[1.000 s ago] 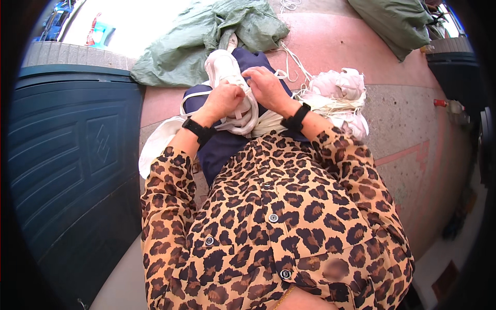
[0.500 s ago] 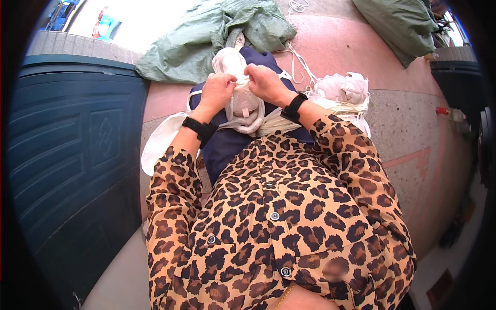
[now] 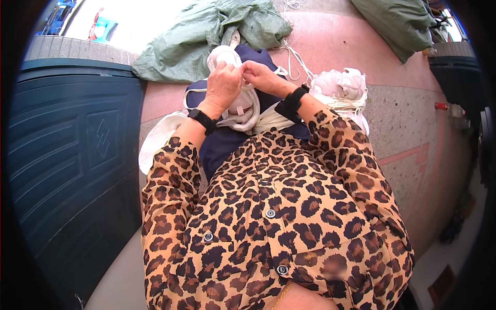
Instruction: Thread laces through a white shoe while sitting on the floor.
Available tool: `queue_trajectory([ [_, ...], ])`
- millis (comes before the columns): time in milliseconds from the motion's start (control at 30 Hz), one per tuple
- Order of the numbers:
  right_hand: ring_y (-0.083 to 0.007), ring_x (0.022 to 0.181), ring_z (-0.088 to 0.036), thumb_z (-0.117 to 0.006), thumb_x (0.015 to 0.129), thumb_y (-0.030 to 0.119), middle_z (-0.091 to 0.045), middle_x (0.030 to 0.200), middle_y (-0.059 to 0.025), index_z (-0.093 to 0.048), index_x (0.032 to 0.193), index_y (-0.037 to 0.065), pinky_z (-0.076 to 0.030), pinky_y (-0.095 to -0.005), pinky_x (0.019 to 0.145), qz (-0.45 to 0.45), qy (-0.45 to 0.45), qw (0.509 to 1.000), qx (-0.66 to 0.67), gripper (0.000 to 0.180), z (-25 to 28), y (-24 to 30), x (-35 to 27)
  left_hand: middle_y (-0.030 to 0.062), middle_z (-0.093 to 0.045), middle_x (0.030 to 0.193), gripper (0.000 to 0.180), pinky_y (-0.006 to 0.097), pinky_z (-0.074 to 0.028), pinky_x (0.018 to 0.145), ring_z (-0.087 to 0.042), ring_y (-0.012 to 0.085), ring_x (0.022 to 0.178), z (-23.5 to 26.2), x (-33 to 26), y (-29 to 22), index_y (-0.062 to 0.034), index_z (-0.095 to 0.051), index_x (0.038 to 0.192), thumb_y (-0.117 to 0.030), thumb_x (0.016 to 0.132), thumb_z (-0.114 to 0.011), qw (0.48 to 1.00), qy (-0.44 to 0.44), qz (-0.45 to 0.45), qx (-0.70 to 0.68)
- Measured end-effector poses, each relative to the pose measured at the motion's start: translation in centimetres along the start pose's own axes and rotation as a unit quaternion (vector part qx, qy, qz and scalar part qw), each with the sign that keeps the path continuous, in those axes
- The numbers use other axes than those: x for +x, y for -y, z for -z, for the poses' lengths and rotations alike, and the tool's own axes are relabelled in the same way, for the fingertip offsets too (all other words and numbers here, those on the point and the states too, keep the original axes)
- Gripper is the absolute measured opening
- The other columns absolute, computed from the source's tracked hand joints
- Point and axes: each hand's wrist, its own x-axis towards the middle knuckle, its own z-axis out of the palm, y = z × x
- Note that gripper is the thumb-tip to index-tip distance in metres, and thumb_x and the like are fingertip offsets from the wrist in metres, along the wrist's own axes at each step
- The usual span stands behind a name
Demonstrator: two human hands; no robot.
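A pale pinkish-white shoe (image 3: 223, 53) rests on dark blue cloth (image 3: 225, 147) over my lap, its rounded toe pointing away from me. My left hand (image 3: 224, 85) is closed above the middle of the shoe, fingertips pinched together. Meeting it there, my right hand (image 3: 262, 78) also pinches, thumb against fingers. Both seem to grip a thin pale shoelace, mostly hidden by the fingers. Below my hands, the shoe's padded opening (image 3: 248, 123) faces me. A bundle of cream laces (image 3: 274, 122) lies on the cloth beside it.
Several pinkish-white shoes (image 3: 341, 85) are heaped at my right. Something white and rounded (image 3: 161, 139) sits by my left forearm. Green sacks (image 3: 181, 54) lie ahead, another green sack (image 3: 398, 26) at far right. A dark blue panelled door (image 3: 77, 134) stands left.
My hands have come together over the shoe, the left turning and moving right. The pale strip that showed between them is now mostly covered. The whole view has shifted slightly.
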Motion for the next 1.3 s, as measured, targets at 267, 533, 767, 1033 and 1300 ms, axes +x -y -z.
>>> queue_trajectory([
  [267, -0.0061, 0.071, -0.051, -0.057, 0.079, 0.006, -0.055, 0.079, -0.0007, -0.051, 0.096, 0.001, -0.043, -0.0192, 0.065, -0.078, 0.099, 0.98, 0.152, 0.018, 0.8, -0.4, 0.8, 0.0102, -0.06, 0.084, 0.017, 0.04, -0.044, 0.074, -0.051, 0.0293, 0.088, 1.0, -1.6, 2.8, -0.0071, -0.059, 0.086, -0.02, 0.076, -0.056, 0.994, 0.043, 0.094, -0.029],
  [533, -0.0122, 0.069, -0.057, -0.06, 0.072, 0.005, -0.059, 0.076, -0.0028, -0.054, 0.09, 0.002, -0.044, -0.0241, 0.06, -0.091, 0.087, 0.991, 0.05, 0.019, 0.8, -0.2, 0.9, 0.0082, -0.062, 0.081, 0.019, 0.04, -0.039, 0.08, -0.052, 0.027, 0.087, 3.6, -1.3, 3.3, -0.0111, -0.062, 0.088, -0.024, 0.079, -0.052, 0.939, 0.32, 0.13, 0.015],
  [767, -0.0229, 0.081, -0.054, -0.057, 0.071, 0.009, -0.057, 0.077, -0.0052, -0.055, 0.081, 0.011, -0.038, -0.0346, 0.071, 0.19, -0.074, 0.871, -0.447, 0.01, -1.3, 1.8, -0.4, -0.0003, -0.05, 0.055, 0.007, 0.03, -0.035, 0.061, -0.048, 0.015, 0.064, 6.7, -5.0, 3.7, -0.0121, -0.05, 0.06, -0.013, 0.067, -0.052, 0.959, 0.061, -0.21, 0.181],
  [1033, -0.0183, 0.079, -0.051, -0.064, 0.071, 0.026, -0.057, 0.073, -0.0009, -0.061, 0.072, 0.011, -0.038, -0.0325, 0.072, 0.175, -0.068, 0.854, -0.484, 0.015, -1.0, 2.6, -4.6, 0.0042, -0.055, 0.056, 0.017, 0.032, -0.037, 0.059, -0.053, 0.0198, 0.064, 4.6, -8.8, 4.3, -0.0064, -0.057, 0.087, -0.013, 0.072, -0.052, 0.974, 0.036, 0.003, 0.223],
  [1300, -0.0198, 0.082, -0.051, -0.054, 0.068, 0.013, -0.058, 0.073, -0.0039, -0.058, 0.073, 0.007, -0.037, -0.033, 0.071, 0.166, -0.052, 0.812, -0.558, 0.009, -1.1, 1.5, -4.5, 0.0171, -0.058, 0.068, 0.016, 0.042, -0.044, 0.063, -0.057, 0.0334, 0.067, 4.6, -8.0, 2.6, -0.0048, -0.056, 0.093, -0.012, 0.079, -0.05, 0.975, -0.007, 0.2, 0.1],
])
